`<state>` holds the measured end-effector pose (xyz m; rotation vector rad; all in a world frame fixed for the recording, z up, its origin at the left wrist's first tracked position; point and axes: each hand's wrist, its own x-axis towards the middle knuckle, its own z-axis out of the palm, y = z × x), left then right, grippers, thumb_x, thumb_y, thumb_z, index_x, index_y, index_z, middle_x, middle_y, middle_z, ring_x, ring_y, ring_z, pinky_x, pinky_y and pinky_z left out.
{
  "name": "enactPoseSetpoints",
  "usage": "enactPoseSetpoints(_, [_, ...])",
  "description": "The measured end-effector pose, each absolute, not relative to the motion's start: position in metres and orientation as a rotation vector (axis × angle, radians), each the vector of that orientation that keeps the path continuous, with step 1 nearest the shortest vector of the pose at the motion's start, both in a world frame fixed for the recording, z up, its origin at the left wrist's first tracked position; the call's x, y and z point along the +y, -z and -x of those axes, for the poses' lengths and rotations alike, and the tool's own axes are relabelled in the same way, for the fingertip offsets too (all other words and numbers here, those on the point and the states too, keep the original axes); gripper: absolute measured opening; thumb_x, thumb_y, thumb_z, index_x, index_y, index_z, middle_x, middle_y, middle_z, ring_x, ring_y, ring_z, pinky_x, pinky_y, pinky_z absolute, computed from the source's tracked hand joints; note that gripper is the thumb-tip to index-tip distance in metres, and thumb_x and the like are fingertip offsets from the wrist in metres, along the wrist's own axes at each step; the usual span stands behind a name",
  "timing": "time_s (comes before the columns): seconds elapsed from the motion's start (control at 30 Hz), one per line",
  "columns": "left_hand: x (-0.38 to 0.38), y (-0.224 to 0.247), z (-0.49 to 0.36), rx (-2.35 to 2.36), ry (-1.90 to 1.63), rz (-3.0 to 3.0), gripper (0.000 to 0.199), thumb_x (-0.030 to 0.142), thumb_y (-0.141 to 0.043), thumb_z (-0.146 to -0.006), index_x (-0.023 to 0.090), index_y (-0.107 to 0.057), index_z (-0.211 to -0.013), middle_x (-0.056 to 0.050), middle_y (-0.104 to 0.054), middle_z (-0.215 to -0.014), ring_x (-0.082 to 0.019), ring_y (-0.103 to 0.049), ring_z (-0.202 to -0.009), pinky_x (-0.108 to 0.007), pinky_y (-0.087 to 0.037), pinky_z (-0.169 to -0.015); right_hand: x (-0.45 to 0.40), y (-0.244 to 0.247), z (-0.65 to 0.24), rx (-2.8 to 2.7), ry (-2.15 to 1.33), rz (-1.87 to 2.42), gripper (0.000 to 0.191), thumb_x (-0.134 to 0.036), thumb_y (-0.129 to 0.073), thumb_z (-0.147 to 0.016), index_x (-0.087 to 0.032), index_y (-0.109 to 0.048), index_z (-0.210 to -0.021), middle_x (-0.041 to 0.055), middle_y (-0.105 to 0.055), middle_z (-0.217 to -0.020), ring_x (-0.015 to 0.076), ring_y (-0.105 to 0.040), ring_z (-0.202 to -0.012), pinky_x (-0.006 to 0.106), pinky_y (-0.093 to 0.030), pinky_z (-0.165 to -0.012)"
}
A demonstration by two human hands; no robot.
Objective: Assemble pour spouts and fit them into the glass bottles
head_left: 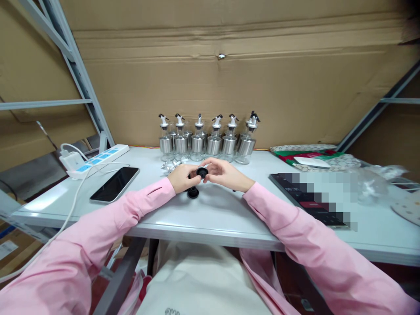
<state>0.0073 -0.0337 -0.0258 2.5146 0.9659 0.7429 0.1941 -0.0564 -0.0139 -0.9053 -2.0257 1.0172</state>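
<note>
Between my two hands is a round black stopper (202,172), apparently part of a bottle pourer. My left hand (184,177) pinches its left side with thumb and fingers. Curved around its right side, my right hand (223,173) grips it with thumb and fingertips. Another black stopper (193,192) lies on the table just below my left hand. Behind my hands is a small pile of silver pourer spouts (173,165), partly hidden by the left hand. Glass bottles with steel sleeves (197,142) and lever pourers stand in rows farther back.
A phone (114,184) and a power strip (105,157) with a white cable lie on the left. To the right are a dark tablet-like device (306,199), partly pixelated, a patterned cloth (341,161) and clear plastic bags (372,183). Cardboard (229,87) walls the back.
</note>
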Motion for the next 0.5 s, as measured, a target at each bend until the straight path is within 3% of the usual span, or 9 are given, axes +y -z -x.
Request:
enactPoseSetpoints(0.27, [-0.0367,0.0256,-0.0093,1.010,-0.796,-2.505,0.019,0.030,-0.046,-0.065,0.015,-0.059,-0.065,0.002,-0.052,-0.056,-0.013,-0.049,-0.059,-0.023,-0.037,-0.059,-0.0607,0.0126,-0.1907,-2.166,-0.648,0.943,0.030,-0.015,-0.052,-0.067,-0.018,-0.053,-0.097,-0.0019,-0.062,-0.069,0.0122,-0.058,-0.064,0.026,-0.047,-0.067])
enactPoseSetpoints(0.5, [-0.0364,0.0251,-0.0089,0.992,-0.810,-2.561,0.017,0.028,-0.046,-0.066,0.016,-0.054,-0.057,0.002,-0.050,-0.052,-0.011,-0.048,-0.054,-0.022,-0.036,-0.058,-0.0621,0.0121,-0.1895,-2.178,-0.669,0.948,0.025,-0.013,-0.052,-0.066,-0.018,-0.050,-0.091,-0.0021,-0.063,-0.062,0.0123,-0.059,-0.056,0.023,-0.046,-0.056])
